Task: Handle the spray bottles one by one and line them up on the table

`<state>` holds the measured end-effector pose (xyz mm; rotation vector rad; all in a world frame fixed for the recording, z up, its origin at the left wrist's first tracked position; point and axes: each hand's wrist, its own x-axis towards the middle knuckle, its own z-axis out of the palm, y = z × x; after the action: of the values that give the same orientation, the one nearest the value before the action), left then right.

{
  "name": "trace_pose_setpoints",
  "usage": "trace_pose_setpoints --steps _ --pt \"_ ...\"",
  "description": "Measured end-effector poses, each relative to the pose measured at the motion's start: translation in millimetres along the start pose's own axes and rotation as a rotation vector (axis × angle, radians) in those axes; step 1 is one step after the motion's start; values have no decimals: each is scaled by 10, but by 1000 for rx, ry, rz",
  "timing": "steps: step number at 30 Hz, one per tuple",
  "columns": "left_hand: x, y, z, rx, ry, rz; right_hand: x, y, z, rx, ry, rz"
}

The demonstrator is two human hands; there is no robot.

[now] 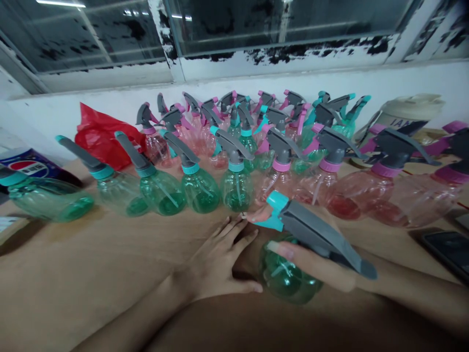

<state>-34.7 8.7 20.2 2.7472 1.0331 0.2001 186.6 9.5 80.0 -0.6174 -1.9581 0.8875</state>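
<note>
My right hand [311,264] is wrapped round a green spray bottle [289,281] with a grey and turquoise trigger head, held above the near side of the table [120,274]. Its thumb lies across the bottle's neck, and a fingertip shows by the turquoise trigger. Flat on the tabletop, just left of that bottle, my left hand [216,259] has its fingers spread and holds nothing. Beyond both hands runs a row of spray bottles, green ones [201,190] at the left and pink ones [344,195] at the right.
More spray bottles [208,115] crowd behind the front row, against the white wall under the windows. A red plastic bag [104,137] and a Pepsi bottle [32,164] are at the left. At the right are a pale bag [410,110] and a phone [447,249].
</note>
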Motion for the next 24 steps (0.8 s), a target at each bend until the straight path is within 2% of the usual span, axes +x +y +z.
trace_pose_setpoints --steps 17,24 --pt "18 6 -42 -64 -5 -33 55 -58 -12 -62 16 -19" --pt "0 -28 11 -19 25 0 44 -38 -19 -61 20 -4"
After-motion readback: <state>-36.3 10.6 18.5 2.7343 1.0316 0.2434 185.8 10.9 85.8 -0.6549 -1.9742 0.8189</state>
